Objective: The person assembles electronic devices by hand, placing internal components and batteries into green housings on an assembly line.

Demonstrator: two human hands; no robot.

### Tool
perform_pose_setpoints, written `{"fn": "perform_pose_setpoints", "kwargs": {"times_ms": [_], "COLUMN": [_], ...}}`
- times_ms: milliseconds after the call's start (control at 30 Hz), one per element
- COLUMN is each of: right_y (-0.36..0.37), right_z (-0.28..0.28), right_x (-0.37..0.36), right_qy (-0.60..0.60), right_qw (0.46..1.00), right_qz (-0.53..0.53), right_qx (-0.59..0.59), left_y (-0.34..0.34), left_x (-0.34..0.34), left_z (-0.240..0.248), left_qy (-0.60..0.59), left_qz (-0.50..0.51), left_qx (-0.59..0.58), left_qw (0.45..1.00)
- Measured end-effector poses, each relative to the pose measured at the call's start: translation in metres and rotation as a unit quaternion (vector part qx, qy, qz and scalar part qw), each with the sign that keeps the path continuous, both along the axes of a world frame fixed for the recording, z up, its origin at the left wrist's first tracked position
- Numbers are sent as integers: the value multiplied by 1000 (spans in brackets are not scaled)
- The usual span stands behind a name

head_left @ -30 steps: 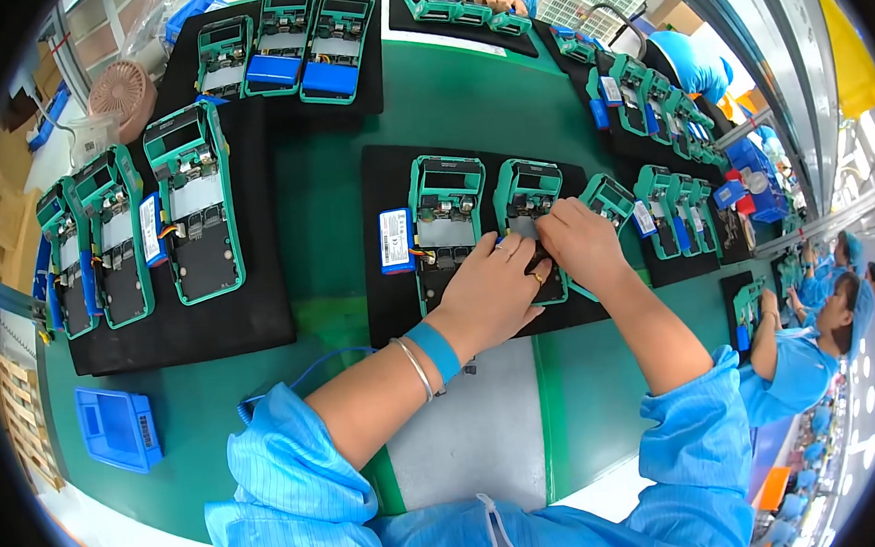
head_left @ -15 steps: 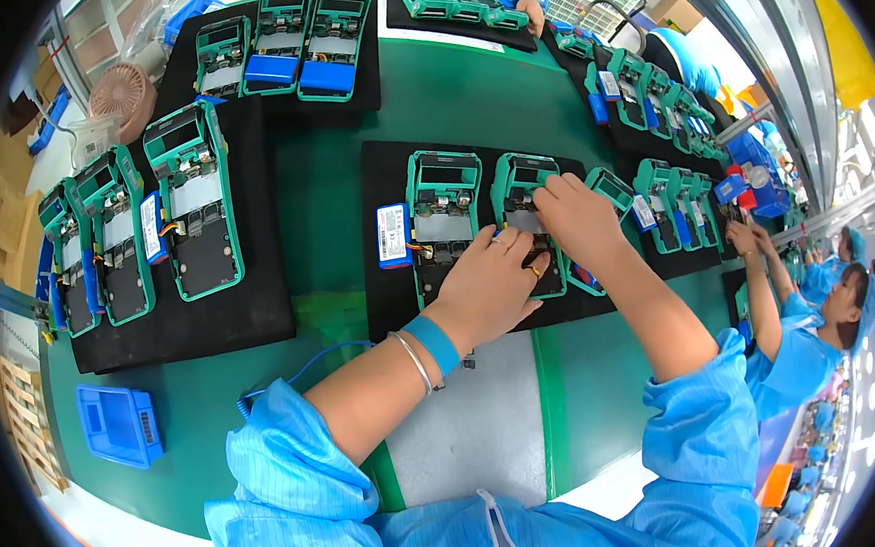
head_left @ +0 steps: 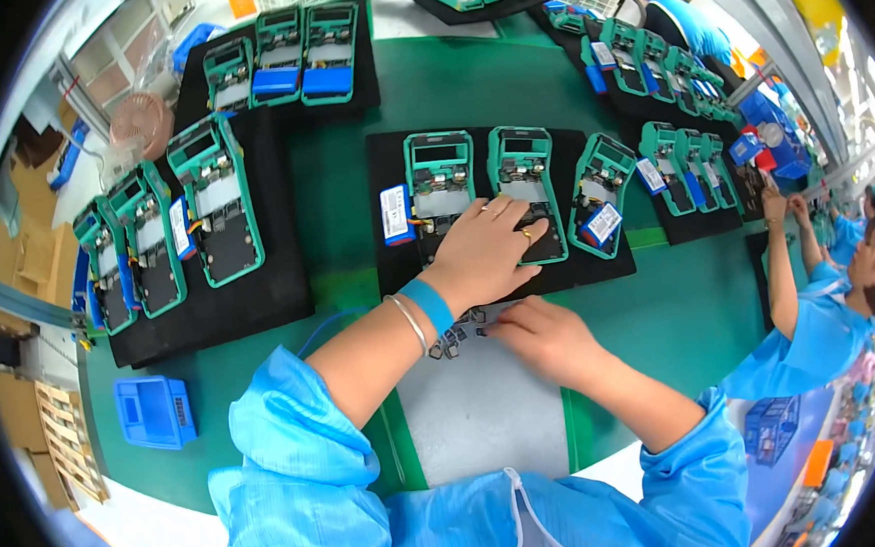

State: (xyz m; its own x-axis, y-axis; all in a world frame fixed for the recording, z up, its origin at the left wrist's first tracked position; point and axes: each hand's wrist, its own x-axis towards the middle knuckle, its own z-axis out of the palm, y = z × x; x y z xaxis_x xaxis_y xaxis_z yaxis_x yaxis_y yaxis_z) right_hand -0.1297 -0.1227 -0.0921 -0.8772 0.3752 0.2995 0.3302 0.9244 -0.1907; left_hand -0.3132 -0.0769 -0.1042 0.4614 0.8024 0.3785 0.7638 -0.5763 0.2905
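Note:
My left hand (head_left: 481, 254) lies flat with fingers spread over the lower part of a green open device housing (head_left: 521, 143), the middle one on a black mat. My right hand (head_left: 552, 341) is at the near side of the mat, fingertips pinched at a pile of small metallic and dark parts (head_left: 452, 343); what sits between them is too small to name. To the left on the mat is another housing (head_left: 438, 145) with a blue, white-labelled battery pack (head_left: 395, 214) wired beside it. The tilted housing (head_left: 600, 153) at right has a labelled battery pack (head_left: 602, 224) lying in it.
More housings lie on black mats at left (head_left: 280, 313), far left (head_left: 365, 67) and right. A blue bin (head_left: 156, 413) stands at the near left of the green table (head_left: 426, 84). A pink fan (head_left: 141, 124) is behind. A co-worker (head_left: 811, 321) works at right.
My right hand has left the middle housing and come down toward me to the small parts. My left hand stays over the housing. The view has shifted slightly.

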Motion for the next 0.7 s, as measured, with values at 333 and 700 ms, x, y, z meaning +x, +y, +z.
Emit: {"fn": "perform_pose_setpoints", "kwargs": {"times_ms": [333, 700], "right_y": [11, 17], "right_z": [-25, 3], "right_x": [-14, 0], "right_qy": [-36, -2], "right_qw": [982, 985], "right_qz": [108, 136], "right_qx": [150, 107], "left_y": [27, 81], "left_x": [55, 87], "left_z": [39, 53], "left_qy": [-39, 88], "left_qz": [-55, -183], "left_qx": [28, -121], "left_qw": [997, 972]}}
